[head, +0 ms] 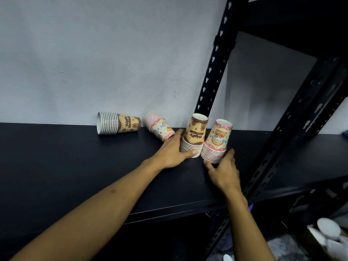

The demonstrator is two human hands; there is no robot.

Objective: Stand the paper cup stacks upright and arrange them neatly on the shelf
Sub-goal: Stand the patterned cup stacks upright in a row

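Note:
Several paper cup stacks are on a black shelf (75, 166). A brown stack (194, 136) stands rims down, and my left hand (175, 151) is wrapped around its lower rims. Right beside it a pink stack (216, 142) also stands rims down, tilted slightly, with my right hand (222, 170) cupping its base from the front. Another brown stack (117, 123) lies on its side near the wall at the back. A second pink stack (159, 126) lies on its side just behind my left hand.
A grey wall (94, 53) backs the shelf. Black perforated uprights (214, 68) rise behind the standing stacks, and another black post (293, 129) crosses diagonally at right. White objects (327, 232) sit on a lower level at bottom right.

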